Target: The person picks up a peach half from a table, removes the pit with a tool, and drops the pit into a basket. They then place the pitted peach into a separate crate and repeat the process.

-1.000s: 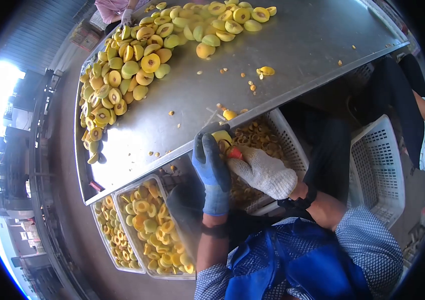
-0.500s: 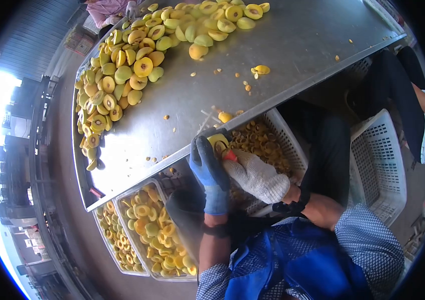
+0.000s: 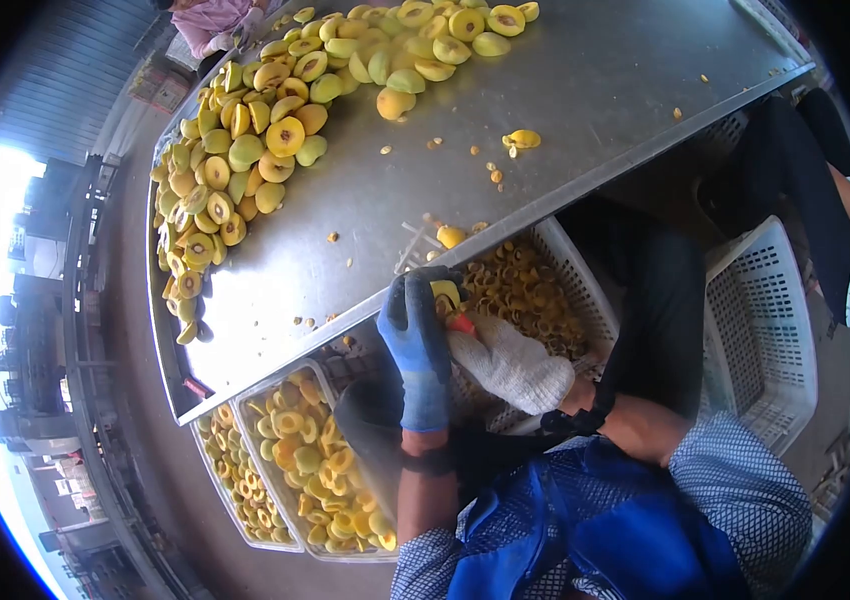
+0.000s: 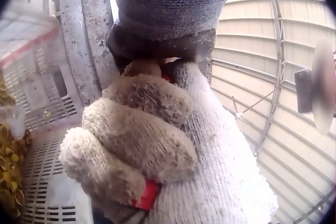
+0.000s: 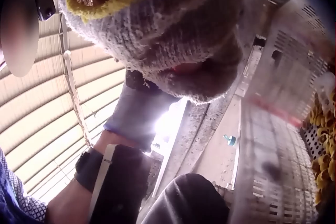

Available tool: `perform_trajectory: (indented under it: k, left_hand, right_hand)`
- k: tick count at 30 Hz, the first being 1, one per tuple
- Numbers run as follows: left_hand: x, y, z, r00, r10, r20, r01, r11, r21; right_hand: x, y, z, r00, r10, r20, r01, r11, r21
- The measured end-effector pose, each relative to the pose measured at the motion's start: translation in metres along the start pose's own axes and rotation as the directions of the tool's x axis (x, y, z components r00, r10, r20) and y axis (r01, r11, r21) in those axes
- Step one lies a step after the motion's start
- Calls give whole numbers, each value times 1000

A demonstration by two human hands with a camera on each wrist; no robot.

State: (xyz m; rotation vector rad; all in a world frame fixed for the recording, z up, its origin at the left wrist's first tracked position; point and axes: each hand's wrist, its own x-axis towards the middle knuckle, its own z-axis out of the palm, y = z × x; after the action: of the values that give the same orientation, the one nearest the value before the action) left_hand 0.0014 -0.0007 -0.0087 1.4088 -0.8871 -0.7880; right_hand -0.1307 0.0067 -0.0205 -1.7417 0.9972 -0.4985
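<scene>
My left hand (image 3: 415, 345), in a blue-grey glove, holds a yellow peach half (image 3: 444, 291) just in front of the metal table's near edge. The cut side faces my right hand (image 3: 512, 362), which wears a white knitted glove and grips a red-handled pitting tool (image 3: 462, 323). The tool's tip is up against the fruit, mostly hidden by the fingers. In the left wrist view the white-gloved fingers (image 4: 139, 134) curl round the handle, and its red end (image 4: 147, 195) sticks out below. Under the hands stands a white crate (image 3: 585, 280) with small brown-yellow pieces in it.
A heap of halved peaches (image 3: 285, 136) covers the far left of the metal table (image 3: 585, 130). Two crates of peach halves (image 3: 315, 455) stand at the lower left. A white perforated crate (image 3: 760, 330) stands at right, near another person's leg (image 3: 790, 200). Another person (image 3: 213, 22) works across the table.
The head view has shifted slightly against the table. Both hands have stayed together at the table edge with the peach half and tool, dipping and turning a little.
</scene>
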Motion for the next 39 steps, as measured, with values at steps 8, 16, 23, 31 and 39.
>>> perform_trajectory:
  k: [8,16,23,31,39]
  left_hand:
    - [6,-5,-7,992,-41,122,39,999,21]
    - [5,7,-7,985,-103,136,112,992,-60]
    - [9,8,-9,979,-122,162,114,992,53]
    - [-4,5,-6,990,-56,126,76,985,-152]
    - [-10,-8,-1,995,98,10,-98,992,76]
  right_hand:
    - [0,-5,-6,1000,12,-18,-10,989,147]
    - [0,-10,-5,993,114,-28,-111,989,96]
    - [-1,15,18,979,-149,-140,152,988,14]
    - [6,7,-6,997,40,63,-48,991,123]
    - [-6,10,18,990,-93,-109,94,996,8]
